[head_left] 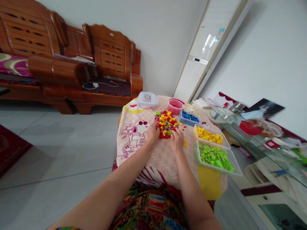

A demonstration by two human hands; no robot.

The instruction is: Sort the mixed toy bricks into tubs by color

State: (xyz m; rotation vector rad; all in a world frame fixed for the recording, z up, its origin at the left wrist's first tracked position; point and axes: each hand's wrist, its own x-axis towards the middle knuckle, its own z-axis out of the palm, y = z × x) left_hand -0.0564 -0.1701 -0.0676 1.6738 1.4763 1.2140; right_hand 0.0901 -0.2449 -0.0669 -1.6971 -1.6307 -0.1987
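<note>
A round dark-red base or tray (163, 135) lies on the cloth-covered table, with many small red, yellow and green toy bricks (166, 122) scattered over it. My left hand (153, 132) curls its fingers round the left edge of this base. At its front right edge is my right hand (177, 140), fingers bent and drawn together beside a green brick (169, 132). What sits between the right fingertips is too small to make out. A few loose yellow pieces (185, 143) lie on the cloth just right of that hand.
Right of the hands stand clear boxes of green bricks (216, 157), yellow bricks (208, 135) and blue bricks (190, 117). Behind are a pink round tub (176, 108) and a lidded box (147, 99). A glass shelf (254, 143) borders the table's right side.
</note>
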